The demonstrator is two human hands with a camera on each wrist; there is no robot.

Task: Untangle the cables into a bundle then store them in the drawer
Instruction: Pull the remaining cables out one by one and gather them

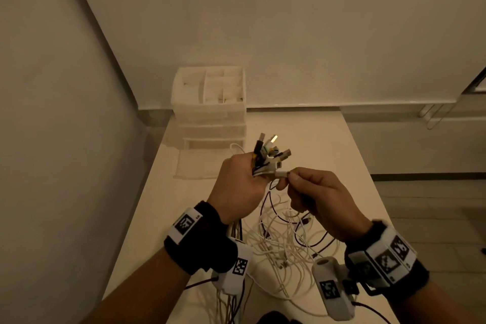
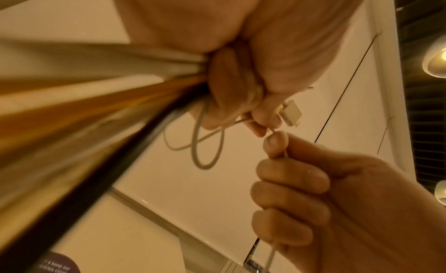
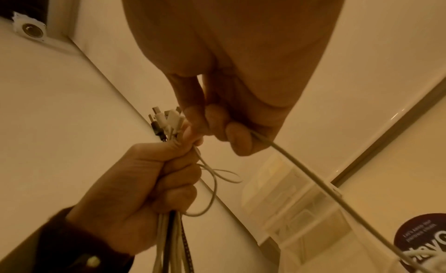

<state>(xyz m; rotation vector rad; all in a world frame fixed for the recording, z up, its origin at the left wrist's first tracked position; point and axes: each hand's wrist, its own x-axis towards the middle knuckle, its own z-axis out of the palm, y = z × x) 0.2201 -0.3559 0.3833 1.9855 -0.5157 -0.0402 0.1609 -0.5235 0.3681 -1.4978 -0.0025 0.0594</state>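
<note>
My left hand grips a bundle of cable ends above the table, white and black USB plugs sticking up out of the fist. My right hand pinches one white cable just behind its plug, right beside the bundle. In the left wrist view the white plug sits at the left fingertips, and the right hand holds its cord. In the right wrist view the cord runs down from the right fingers; the left fist holds the plugs. Tangled cables lie on the table below.
A white plastic drawer unit with an open divided top tray stands at the far left of the white table, against the wall. A flat white tray lies in front of it. Floor shows to the right.
</note>
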